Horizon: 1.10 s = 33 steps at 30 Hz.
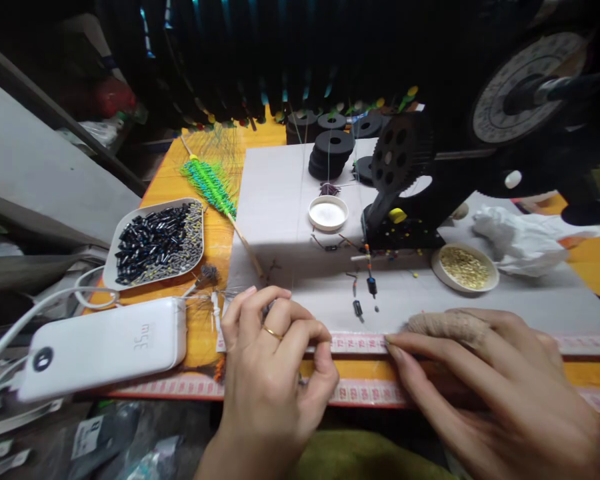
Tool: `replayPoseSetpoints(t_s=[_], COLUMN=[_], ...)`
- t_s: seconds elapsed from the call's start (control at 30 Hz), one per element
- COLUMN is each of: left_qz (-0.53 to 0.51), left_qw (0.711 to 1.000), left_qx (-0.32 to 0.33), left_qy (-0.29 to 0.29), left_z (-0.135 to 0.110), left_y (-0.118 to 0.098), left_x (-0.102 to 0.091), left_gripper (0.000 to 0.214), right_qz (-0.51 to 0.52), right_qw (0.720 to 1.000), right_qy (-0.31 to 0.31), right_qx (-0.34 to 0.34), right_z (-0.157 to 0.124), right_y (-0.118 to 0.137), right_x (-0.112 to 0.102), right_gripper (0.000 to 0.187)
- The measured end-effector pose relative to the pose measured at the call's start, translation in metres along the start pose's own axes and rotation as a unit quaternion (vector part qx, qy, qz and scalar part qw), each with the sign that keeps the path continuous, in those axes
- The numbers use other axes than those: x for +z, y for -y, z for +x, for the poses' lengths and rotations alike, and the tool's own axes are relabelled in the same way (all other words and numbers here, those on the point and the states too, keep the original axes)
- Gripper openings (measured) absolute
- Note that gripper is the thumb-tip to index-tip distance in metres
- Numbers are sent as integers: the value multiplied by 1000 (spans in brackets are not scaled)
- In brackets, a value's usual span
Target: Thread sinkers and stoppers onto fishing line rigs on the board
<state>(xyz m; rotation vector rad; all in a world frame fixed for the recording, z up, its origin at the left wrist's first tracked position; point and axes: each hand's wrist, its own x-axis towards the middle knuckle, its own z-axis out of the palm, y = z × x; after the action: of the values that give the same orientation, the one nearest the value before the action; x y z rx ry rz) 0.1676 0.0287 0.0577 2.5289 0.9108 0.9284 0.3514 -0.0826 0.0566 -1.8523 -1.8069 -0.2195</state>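
Over the front edge of the white paper, my left hand is closed, its thumb and index fingertips pinched together. Whatever lies between those fingers, perhaps something very thin, does not show. To its right, my right hand pinches with thumb and index finger beside a pink-and-white measuring tape; what it grips is too small to make out. One of its fingers is wrapped in a beige bandage. Just beyond the hands, small black weight-like cylinders with orange-tipped links lie on the paper.
A tray of black and grey pieces and a white power bank stand left. A small white dish, black spools and a dish of gold bits sit behind. A black geared machine looms over the table.
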Motion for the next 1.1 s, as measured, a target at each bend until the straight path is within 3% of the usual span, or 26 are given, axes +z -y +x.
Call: replayPoseSetpoints(t_s=[0.3, 0.53, 0.73, 1.1], left_qz=[-26, -24, -12, -7], left_qw=[999, 999, 999, 1000], left_qx=[-16, -24, -43, -25], left_qy=[-32, -20, 13, 7], left_z=[-1, 0, 1, 4], left_y=[-1, -2, -4, -3], left_x=[5, 5, 1, -1], left_gripper=[14, 12, 10, 11], right_qz=[-4, -6, 1, 15], right_qw=[1000, 1000, 1000, 1000], right_qy=[-6, -1, 10, -10], right_qx=[-1, -18, 17, 3], right_z=[-4, -5, -9, -5], right_y=[-2, -8, -7, -5], right_x=[-1, 1, 3, 1], right_gripper=[11, 12, 10, 8])
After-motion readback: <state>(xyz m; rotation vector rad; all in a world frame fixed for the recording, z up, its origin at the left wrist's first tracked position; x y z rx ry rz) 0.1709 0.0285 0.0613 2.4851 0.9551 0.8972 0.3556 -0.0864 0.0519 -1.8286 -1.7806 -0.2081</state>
